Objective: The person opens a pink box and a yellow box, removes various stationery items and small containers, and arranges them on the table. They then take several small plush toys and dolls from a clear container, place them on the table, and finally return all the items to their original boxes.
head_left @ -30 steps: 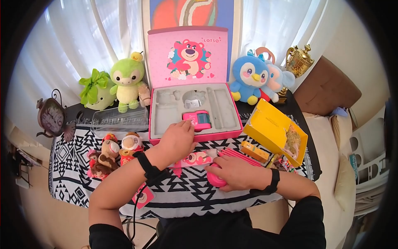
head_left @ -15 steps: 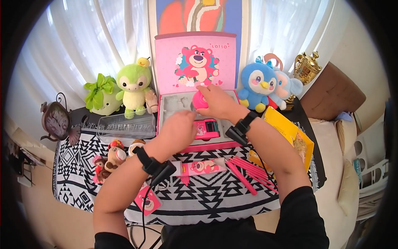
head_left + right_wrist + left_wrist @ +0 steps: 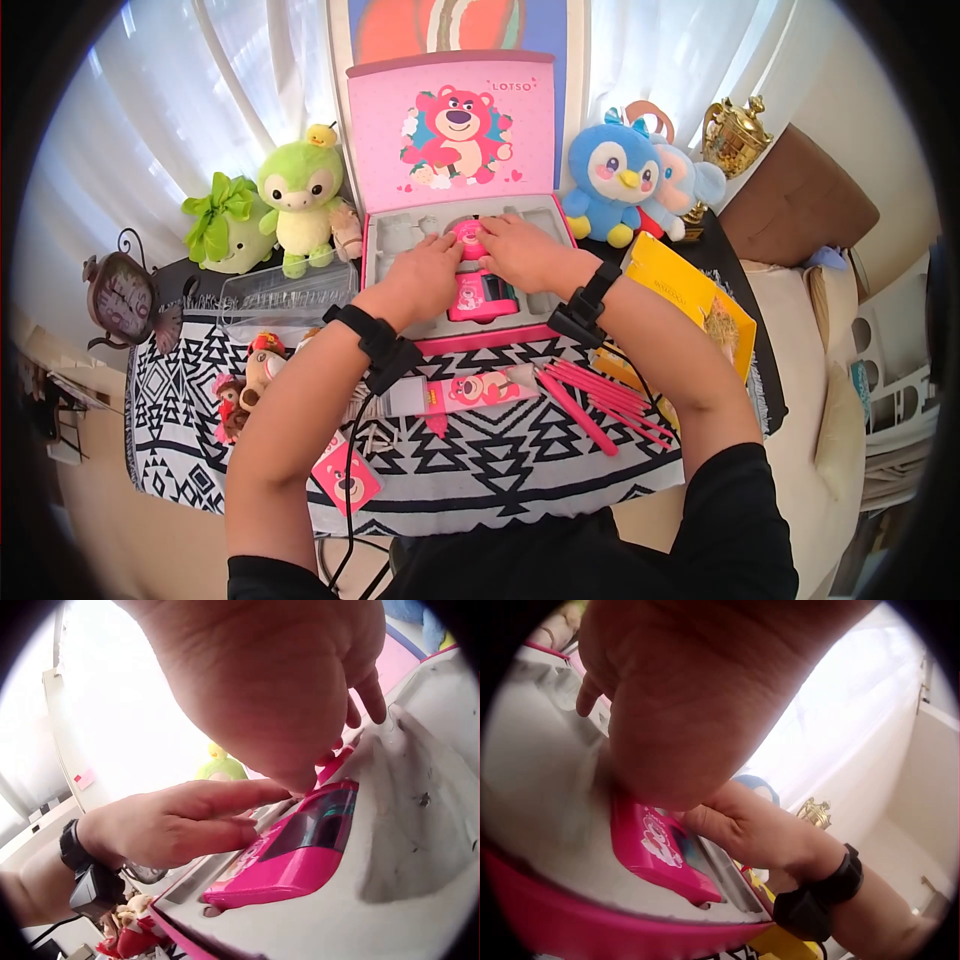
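Note:
A pink gift box (image 3: 440,347) stands with its bear-printed lid (image 3: 455,130) raised. Inside, a round pink item (image 3: 466,240) sits at the circular recess of the grey molded insert (image 3: 540,303). My left hand (image 3: 418,278) reaches it from the left, fingers extended, the fingertips at its edge. On the other side my right hand (image 3: 530,255) lays its straight fingers against the same item. Just in front of both hands lies a pink boxy device (image 3: 480,297) with a dark clear window, set in its own recess; the left fingers pass over it in the right wrist view.
In front of the box lie several pink pencils (image 3: 625,410), a bear-printed pack (image 3: 480,390) and a pink card (image 3: 347,475). A clear plastic cover (image 3: 285,305) is at the left, a yellow box (image 3: 680,275) at the right. Plush toys (image 3: 300,190) flank the lid.
My right hand has brought the round pink item from the table up into the box and lowered it at the recess. The left hand has moved from the boxy device to the item.

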`<state>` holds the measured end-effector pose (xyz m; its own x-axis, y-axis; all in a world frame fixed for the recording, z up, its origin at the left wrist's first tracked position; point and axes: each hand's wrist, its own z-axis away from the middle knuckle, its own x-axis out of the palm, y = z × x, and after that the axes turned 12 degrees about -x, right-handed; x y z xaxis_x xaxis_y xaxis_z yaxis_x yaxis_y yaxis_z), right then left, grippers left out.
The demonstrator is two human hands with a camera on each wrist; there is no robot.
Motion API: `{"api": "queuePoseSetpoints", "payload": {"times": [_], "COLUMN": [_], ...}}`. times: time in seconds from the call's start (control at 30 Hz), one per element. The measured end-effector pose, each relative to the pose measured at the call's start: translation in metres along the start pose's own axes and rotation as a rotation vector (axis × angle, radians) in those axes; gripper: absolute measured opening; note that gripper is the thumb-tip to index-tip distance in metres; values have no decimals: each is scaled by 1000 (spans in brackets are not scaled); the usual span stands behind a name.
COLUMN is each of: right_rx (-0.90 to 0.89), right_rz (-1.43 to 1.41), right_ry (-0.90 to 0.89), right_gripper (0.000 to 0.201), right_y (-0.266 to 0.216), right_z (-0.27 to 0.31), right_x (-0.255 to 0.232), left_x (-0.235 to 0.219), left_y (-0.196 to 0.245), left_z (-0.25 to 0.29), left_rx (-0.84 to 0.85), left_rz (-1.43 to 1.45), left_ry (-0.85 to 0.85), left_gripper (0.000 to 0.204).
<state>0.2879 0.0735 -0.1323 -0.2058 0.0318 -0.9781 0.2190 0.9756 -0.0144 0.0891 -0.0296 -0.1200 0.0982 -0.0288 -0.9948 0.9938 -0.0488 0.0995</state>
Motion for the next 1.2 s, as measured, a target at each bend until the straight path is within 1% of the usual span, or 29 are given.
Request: {"api": "queuePoseSetpoints", "payload": {"times": [0.03,0.07,0.13,0.17,0.2,0.27,0.3,0.33,0.37,0.4,0.47,0.53,0.57,0.6,0.63,0.67,0.73,0.77,0.8,0.87,0.9,0.93,0.97,1.0,1.07,1.1,1.13,1.17,1.2], "right_rx": [-63,-62,69,64,111,213,266,306,355,380,410,487,488,500,522,538,572,607,600,477,475,396,319,323,206,206,185,164,165], "right_rz": [60,58,-75,-38,-47,-82,-107,-101,-132,-143,-153,-164,-136,-133,-130,-127,-137,-152,-153,-204,-201,-204,-207,-205,-98,-99,-12,78,83], "right_ry": [83,84,36,166,141,57,-4,-43,-191,-232,-276,-270,-160,-153,-147,-141,-144,-157,-158,-9,-10,125,259,261,350,350,328,307,310], "right_gripper": [39,39,25,19,19,20,21,23,29,29,30,30,27,27,27,27,27,27,27,28,28,31,35,35,41,41,41,42,42], "right_y": [2,-6,-36,-47,-64,-101,-117,-130,-145,-156,-173,-185,-190,-192,-192,-191,-193,-195,-197,-199,-198,-196,-194,-191,-182,-179,-178,-174,-166], "right_z": [3,6,20,34,50,86,106,127,140,158,182,198,202,203,202,199,189,185,184,184,184,184,184,185,184,181,175,169,161], "right_x": [4,-6,-43,-44,-52,-72,-75,-71,-78,-73,-61,-48,-42,-40,-39,-40,-58,-66,-69,-72,-74,-76,-79,-82,-91,-94,-96,-98,-99], "left_x": [2,4,-16,-25,-27,-22,-15,-8,-3,-2,-2,7,14,17,20,18,13,14,16,21,21,20,3,-14,-23,-16,-13,-18,-22], "left_y": [-3,-3,11,20,28,43,47,50,53,57,65,71,74,77,83,91,108,114,120,129,130,130,132,132,121,115,112,114,115], "left_z": [1,2,18,30,44,79,92,103,112,119,129,132,131,130,130,128,124,122,120,113,108,104,101,98,90,85,81,80,79], "left_rx": [48,97,97,94,97,204,205,262,321,324,339,355,333,308,263,267,333,409,403,505,491,492,399,307,292,329,367,321,325], "left_rz": [46,93,165,239,243,292,292,297,301,303,307,318,333,344,390,384,317,254,253,84,70,69,42,14,72,108,143,125,124], "left_ry": [87,176,173,167,165,123,124,140,156,157,307,298,197,99,64,69,247,266,267,321,242,246,68,-111,-108,139,386,478,483], "left_gripper": [47,39,37,36,36,26,26,26,26,26,27,28,29,30,42,42,56,64,64,56,47,47,44,40,45,49,53,61,61]}}
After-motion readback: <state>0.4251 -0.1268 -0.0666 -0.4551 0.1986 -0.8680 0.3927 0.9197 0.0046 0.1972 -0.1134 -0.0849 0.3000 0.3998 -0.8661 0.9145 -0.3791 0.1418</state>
